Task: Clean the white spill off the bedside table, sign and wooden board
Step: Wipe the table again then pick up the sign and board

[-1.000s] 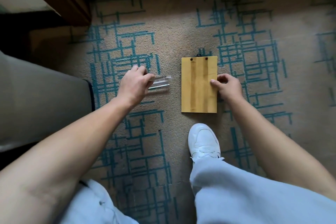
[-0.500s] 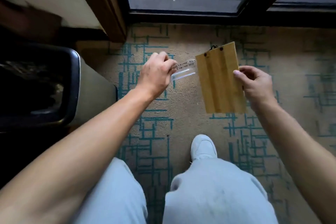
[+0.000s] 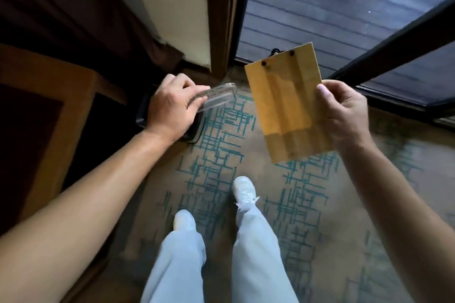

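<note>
Both things have come up off the carpet [image 3: 221,155]: a second ago they lay flat on it, and now the person stands with them held in the air. The left hand [image 3: 172,108] grips the clear sign [image 3: 216,97], fingers curled over its near end, out over a dark bin [image 3: 194,134] on the left. The right hand [image 3: 344,115] pinches the wooden board [image 3: 283,108] by its right edge, thumb on its face. I judge they are being carried back toward the bedside table, which I cannot pick out. No white spill shows on the board. The sign's print is too small to read.
</note>
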Motion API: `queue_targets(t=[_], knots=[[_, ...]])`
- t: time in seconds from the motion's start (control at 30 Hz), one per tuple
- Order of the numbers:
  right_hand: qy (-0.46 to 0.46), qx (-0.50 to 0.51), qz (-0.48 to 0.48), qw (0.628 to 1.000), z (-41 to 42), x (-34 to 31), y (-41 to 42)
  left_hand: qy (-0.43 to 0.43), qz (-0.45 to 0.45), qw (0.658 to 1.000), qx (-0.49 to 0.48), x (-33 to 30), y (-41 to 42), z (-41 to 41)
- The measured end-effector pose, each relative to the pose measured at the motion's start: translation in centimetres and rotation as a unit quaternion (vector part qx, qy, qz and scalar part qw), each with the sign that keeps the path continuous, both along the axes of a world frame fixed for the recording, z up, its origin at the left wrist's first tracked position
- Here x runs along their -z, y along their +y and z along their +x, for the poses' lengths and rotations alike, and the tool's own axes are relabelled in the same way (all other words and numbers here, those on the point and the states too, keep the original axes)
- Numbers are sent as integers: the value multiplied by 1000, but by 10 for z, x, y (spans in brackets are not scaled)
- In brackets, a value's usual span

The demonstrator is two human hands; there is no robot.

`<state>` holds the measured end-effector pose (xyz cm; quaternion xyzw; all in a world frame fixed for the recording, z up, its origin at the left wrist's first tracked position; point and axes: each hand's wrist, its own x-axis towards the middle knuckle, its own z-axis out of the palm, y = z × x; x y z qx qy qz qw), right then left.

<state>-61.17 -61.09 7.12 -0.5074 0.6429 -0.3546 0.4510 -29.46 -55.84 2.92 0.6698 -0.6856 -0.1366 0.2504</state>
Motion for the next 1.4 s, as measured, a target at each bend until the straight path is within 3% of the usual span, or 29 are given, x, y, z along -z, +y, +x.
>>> queue_targets(t=[0.3,0.63,0.77,0.83,1.03,1.4], knots=[[-27,-234,59,970,161,-81,-5,-54,28,975,-213,-105,134,115],[12,-419,75,905,401,-42,81,-61,123,881,-452,-83,344,234],[86,-458,53,883,493,-14,120,-60,167,850,-496,-72,398,289],[114,-473,41,872,531,-3,134,-57,169,852,-493,-63,416,316],[144,-484,56,861,639,46,168,-54,217,826,-517,-34,436,382],[196,-537,-31,820,698,108,175,-17,235,810,-537,-1,450,412]])
